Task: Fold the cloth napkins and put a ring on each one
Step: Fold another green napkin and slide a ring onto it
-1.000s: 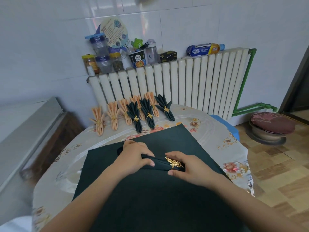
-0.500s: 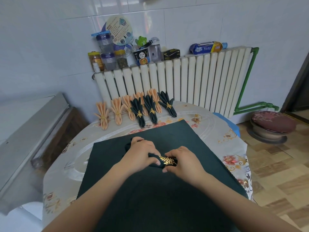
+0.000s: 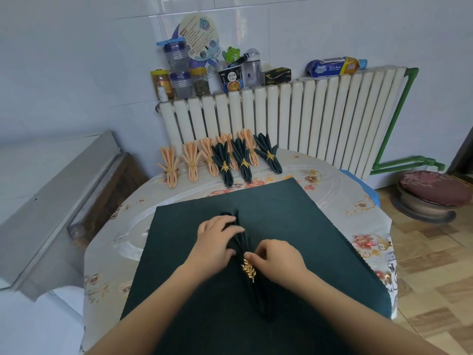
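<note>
Two bare arms reach in from the near edge of the table (image 3: 107, 254) and meet over a flat dark green cloth (image 3: 294, 219) that covers the middle of the tabletop and hangs over its near edge.

On that flat cloth lies a folded green napkin (image 3: 242, 242). It is a long, thin bundle that points from the near edge toward the far edge. A gold leaf ring (image 3: 249, 270) sits around it, close to the middle of the bundle.

The right hand (image 3: 277, 260) lies on the right side of the bundle. Its fingers are bent, and the fingertips pinch the napkin just above the ring. The left hand (image 3: 216, 242) lies on the left side, a bit farther away. Its fingers are curled over the fanned top half of the napkin and hold the folds together. The wrists of both arms are turned inward toward each other.

Farther on, near the far right edge of the tabletop, a spare gold ring (image 3: 314, 175) lies by itself on the flowered table cover.

Along the far edge stands a row of finished napkins, each with a ring on it. Some are peach napkins (image 3: 190, 162), mostly to the left, and three are green napkins (image 3: 242, 162) to the right.

Behind the table is a white radiator (image 3: 320, 119) with jars (image 3: 179, 78) and boxes on top. A round stool (image 3: 435, 190) stands on the floor to the right.
</note>
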Demonstrator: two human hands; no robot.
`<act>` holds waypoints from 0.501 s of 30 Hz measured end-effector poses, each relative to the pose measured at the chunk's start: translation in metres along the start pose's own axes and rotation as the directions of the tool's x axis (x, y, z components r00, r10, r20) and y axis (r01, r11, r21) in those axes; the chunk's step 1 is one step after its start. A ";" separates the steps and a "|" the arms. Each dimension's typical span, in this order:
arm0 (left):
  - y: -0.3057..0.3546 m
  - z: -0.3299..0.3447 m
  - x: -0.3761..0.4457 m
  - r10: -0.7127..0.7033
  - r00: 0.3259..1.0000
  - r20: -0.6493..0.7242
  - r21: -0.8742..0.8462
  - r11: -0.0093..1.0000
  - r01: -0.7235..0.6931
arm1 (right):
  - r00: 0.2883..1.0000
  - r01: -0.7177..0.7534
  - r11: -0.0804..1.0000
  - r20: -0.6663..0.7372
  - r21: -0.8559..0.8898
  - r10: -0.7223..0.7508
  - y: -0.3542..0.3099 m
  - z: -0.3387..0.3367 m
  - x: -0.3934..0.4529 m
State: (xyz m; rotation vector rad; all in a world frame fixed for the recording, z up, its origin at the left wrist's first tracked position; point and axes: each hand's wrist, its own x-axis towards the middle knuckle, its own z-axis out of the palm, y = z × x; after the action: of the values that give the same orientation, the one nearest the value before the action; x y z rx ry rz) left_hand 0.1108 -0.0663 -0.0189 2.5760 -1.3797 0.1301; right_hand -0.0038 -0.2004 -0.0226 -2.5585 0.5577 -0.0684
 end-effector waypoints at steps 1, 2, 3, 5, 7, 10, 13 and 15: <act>0.002 0.002 -0.007 -0.129 0.989 -0.076 -0.085 0.989 0.123 | 1.000 -0.028 0.998 0.015 0.058 0.027 0.001 0.000 0.003; 0.006 0.004 -0.013 -0.287 0.954 -0.091 -0.219 0.940 0.261 | 0.998 -0.052 0.991 0.034 0.122 0.049 0.003 0.000 0.007; 0.011 0.004 -0.017 -0.433 0.901 -0.013 -0.381 0.836 0.396 | 0.996 -0.075 0.980 0.057 0.182 0.065 0.004 -0.001 0.011; 0.022 0.008 -0.020 -0.538 0.797 0.273 -0.626 0.530 0.572 | 0.990 -0.123 0.950 0.107 0.285 0.096 0.006 -0.002 0.015; 0.028 0.014 -0.022 -0.515 0.749 0.417 -0.716 0.321 0.620 | 0.982 -0.166 0.919 0.146 0.359 0.121 0.004 0.000 0.019; 0.033 0.017 -0.021 -0.528 0.729 0.436 -0.783 0.177 0.596 | 0.968 -0.239 0.869 0.180 0.434 0.177 0.003 0.002 0.022; 0.033 0.019 -0.019 -0.540 0.705 0.460 -0.800 0.092 0.593 | 0.948 -0.307 0.795 0.236 0.522 0.212 0.004 0.004 0.026; 0.033 0.020 -0.017 -0.558 0.686 0.467 -0.810 0.042 0.585 | 0.933 -0.356 0.701 0.280 0.618 0.226 0.004 0.006 0.028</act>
State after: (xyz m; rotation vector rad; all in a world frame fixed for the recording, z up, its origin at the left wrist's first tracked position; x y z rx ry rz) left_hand 0.0736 -0.0747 -0.0363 1.7635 -0.0425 -0.6707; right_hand 0.0214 -0.2123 -0.0317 -1.7319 0.7111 0.0743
